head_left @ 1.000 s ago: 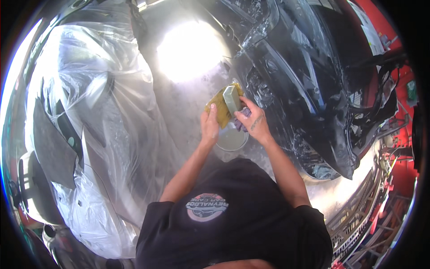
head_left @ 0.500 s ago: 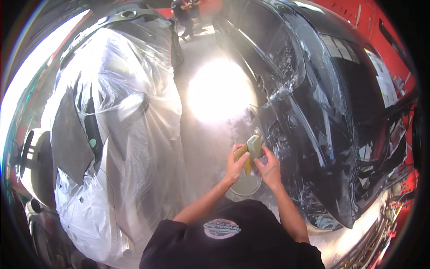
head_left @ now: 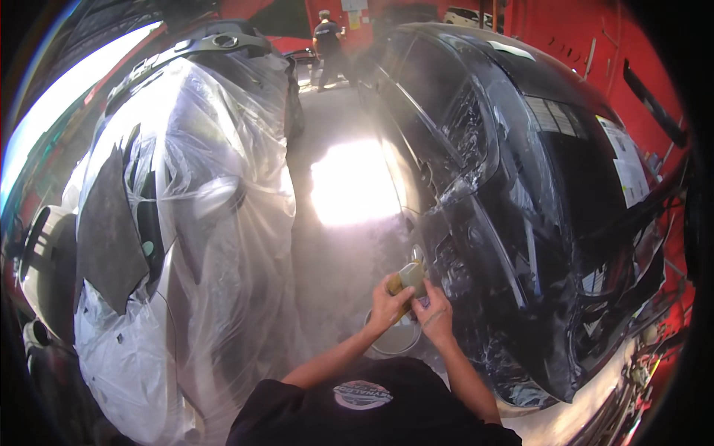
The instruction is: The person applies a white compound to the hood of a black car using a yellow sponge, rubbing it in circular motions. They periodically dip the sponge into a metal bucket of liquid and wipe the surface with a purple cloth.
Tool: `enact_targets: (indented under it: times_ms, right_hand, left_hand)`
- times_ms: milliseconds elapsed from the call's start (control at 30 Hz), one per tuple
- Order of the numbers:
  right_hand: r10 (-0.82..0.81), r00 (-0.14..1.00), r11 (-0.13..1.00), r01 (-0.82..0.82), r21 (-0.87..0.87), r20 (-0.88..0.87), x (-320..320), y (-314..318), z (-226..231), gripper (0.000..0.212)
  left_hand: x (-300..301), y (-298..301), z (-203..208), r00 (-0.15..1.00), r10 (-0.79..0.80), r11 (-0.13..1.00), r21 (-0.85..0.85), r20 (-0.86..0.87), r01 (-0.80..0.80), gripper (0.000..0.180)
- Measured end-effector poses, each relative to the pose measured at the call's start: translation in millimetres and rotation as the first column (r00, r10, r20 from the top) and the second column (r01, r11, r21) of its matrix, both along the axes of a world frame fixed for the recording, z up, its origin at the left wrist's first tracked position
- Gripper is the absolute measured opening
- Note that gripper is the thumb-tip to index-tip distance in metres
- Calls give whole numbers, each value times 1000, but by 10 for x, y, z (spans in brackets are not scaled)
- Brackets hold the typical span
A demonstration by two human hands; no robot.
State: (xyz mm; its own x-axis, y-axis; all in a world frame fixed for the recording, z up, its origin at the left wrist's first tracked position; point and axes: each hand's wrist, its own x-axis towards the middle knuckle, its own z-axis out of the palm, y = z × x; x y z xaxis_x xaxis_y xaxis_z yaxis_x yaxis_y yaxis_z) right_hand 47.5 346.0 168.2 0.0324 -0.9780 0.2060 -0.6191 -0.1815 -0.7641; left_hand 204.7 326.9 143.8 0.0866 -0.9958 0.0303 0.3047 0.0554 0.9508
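In front of my chest, both hands work on a small grey-green sanding block (head_left: 411, 275). A yellowish-brown sheet that looks like sandpaper (head_left: 394, 285) lies against its left side. My left hand (head_left: 387, 305) is closed, fingers pinching the sandpaper against the block. The closed right hand (head_left: 435, 312) grips the block's lower right edge; part of the block is hidden behind its fingers. Just right of my hands stands a dark car (head_left: 535, 193) with dusty, scuffed-looking side panels. Below the hands is a round, pale-rimmed container (head_left: 398, 340), partly covered by my wrists.
On the left is a car under clear plastic sheeting (head_left: 230, 253), with a dark flat panel (head_left: 111, 238) on it. A narrow floor aisle (head_left: 327, 267) with bright glare runs between the cars. Another person (head_left: 329, 48) stands at its far end. Red walls (head_left: 550, 26) enclose the back.
My view has tilted up, showing more back wall. My hands sit slightly lower and left in view, still on the block and sandpaper. Only one person now shows at the far end.
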Motion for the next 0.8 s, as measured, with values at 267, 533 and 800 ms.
enact_targets:
  times_ms: [267,533,800]
  right_hand:
    - [31,998,993,-24,-112,57,-30,-21,-179,53]
    - [54,853,937,-222,268,518,-352,-18,-245,43]
    - [110,591,900,-401,173,799,-373,4,-249,41]
  left_hand:
    - [64,-118,-265,998,34,998,49,49,-36,42]
    - [278,-196,-3,982,30,986,169,-184,2,39]
    - [196,-59,92,962,-121,963,205,-244,174,37]
